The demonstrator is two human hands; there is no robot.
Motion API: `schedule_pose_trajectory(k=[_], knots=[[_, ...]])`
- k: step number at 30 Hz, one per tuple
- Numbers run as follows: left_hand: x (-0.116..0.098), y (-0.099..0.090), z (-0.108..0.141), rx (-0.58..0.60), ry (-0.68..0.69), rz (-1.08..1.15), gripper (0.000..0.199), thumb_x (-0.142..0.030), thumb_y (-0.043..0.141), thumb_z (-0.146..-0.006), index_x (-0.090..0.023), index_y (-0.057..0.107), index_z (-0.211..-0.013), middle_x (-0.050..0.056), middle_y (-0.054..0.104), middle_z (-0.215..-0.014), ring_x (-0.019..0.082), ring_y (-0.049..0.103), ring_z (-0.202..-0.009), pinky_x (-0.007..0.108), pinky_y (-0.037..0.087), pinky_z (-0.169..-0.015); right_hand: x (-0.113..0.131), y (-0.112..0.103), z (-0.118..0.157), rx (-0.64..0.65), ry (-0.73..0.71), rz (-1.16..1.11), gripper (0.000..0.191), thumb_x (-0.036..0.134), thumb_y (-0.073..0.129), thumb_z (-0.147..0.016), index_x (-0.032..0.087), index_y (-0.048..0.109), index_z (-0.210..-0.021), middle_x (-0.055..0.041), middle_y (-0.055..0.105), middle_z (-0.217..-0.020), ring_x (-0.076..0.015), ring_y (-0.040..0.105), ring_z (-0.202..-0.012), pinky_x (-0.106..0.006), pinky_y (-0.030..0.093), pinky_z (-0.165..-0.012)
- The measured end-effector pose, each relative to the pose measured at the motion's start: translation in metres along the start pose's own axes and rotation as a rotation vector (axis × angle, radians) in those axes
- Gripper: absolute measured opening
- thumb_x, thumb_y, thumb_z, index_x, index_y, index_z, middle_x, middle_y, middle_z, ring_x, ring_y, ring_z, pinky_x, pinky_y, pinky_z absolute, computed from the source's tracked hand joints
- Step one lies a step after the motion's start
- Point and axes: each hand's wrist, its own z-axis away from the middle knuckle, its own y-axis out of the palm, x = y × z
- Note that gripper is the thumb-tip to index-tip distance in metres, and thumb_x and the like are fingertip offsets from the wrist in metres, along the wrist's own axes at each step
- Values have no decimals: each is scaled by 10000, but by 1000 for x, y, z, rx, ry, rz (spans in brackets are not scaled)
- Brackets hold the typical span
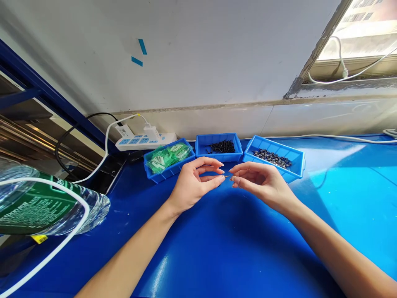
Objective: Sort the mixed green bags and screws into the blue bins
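My left hand (197,181) pinches a small thin part (227,176) between thumb and index finger, above the blue table. Its tip points right, toward my right hand (262,181), whose thumb and fingertips are drawn together; whether something tiny is between them is too small to tell. Behind the hands stand three blue bins. The left bin (166,176) holds green and clear plastic packets (169,157). Black screws (223,146) lie in the middle bin (201,145). In the right bin (296,159) are small dark metallic parts (273,158).
A white power strip (145,141) with plugs and cables sits behind the left bin. A large clear bottle with a green label (40,205) lies at the left, crossed by a white cable (85,207). The wall (201,54) rises behind the blue table (201,256).
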Motion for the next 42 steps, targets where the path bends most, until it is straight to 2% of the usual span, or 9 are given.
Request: schedule_pose_trajectory(k=[7, 13, 16, 22, 25, 28, 31, 37, 42], knots=[[-3, 0, 2, 59, -9, 13, 345, -175, 870, -673, -173, 714, -981, 57, 734, -1034, 226, 770, -966, 305, 668, -759, 1, 0, 0, 82, 109, -138, 381, 499, 931, -648, 194, 787, -824, -46, 787, -734, -232, 765, -731, -349, 622, -704], [-3, 1, 2, 106, 9, -13, 348, -201, 888, -676, -174, 716, -977, 60, 745, -1049, 214, 767, -941, 298, 653, -764, 1, -3, 0, 112, 86, -145, 335, 480, 908, -695, 186, 778, -788, -44, 773, -704, -215, 756, -698, -324, 608, -669], [-4, -2, 3, 128, 86, -179, 264, -246, 845, -770, -183, 739, -1003, 59, 760, -1006, 203, 752, -931, 306, 644, -790, 0, -6, 1, 75, 38, -89, 356, 494, 921, -671, 190, 772, -781, -43, 762, -686, -209, 735, -666, -304, 589, -621], [1, -10, 8, 327, 346, -842, 154, -234, 764, -895, -225, 785, -1048, 81, 745, -1169, 248, 703, -1084, 399, 596, -969, 7, -18, 3, -279, -164, 259, 303, 510, 795, -809, 221, 737, -743, -42, 746, -711, -209, 688, -634, -317, 549, -584], [9, -11, 8, 366, 384, -965, 121, -183, 708, -930, -214, 783, -1020, 86, 743, -1142, 246, 706, -1061, 393, 602, -943, 7, -30, 2, -550, -272, 571, 227, 374, 714, -865, 243, 674, -684, -28, 695, -642, -192, 632, -574, -322, 503, -562], [13, -11, 8, 361, 399, -988, 177, -105, 629, -953, -202, 776, -959, 72, 755, -1044, 215, 722, -952, 336, 603, -859, 1, -41, -2, -688, -313, 809, 136, 269, 705, -836, 251, 660, -709, -36, 690, -680, -183, 593, -558, -342, 506, -596], [13, -10, 8, 351, 398, -979, 209, -57, 604, -936, -187, 768, -930, 62, 761, -965, 203, 723, -873, 307, 589, -797, -5, -42, -4, -681, -312, 868, 14, 244, 692, -834, 239, 698, -823, -50, 704, -755, -179, 580, -564, -351, 515, -611], [9, -8, 9, 310, 354, -913, 211, -30, 627, -873, -192, 760, -890, 38, 757, -958, 167, 716, -779, 269, 567, -726, -1, -21, 0, -520, -430, 760, 87, 199, 632, -880, 253, 690, -844, -30, 685, -734, -171, 561, -573, -329, 490, -585], [4, -7, 8, 245, 361, -797, 195, -28, 669, -847, -184, 781, -876, 29, 748, -928, 134, 700, -725, 237, 583, -729, -3, -7, 1, -400, -417, 622, 103, 202, 622, -897, 232, 696, -833, -13, 649, -681, -154, 556, -568, -300, 456, -548]])
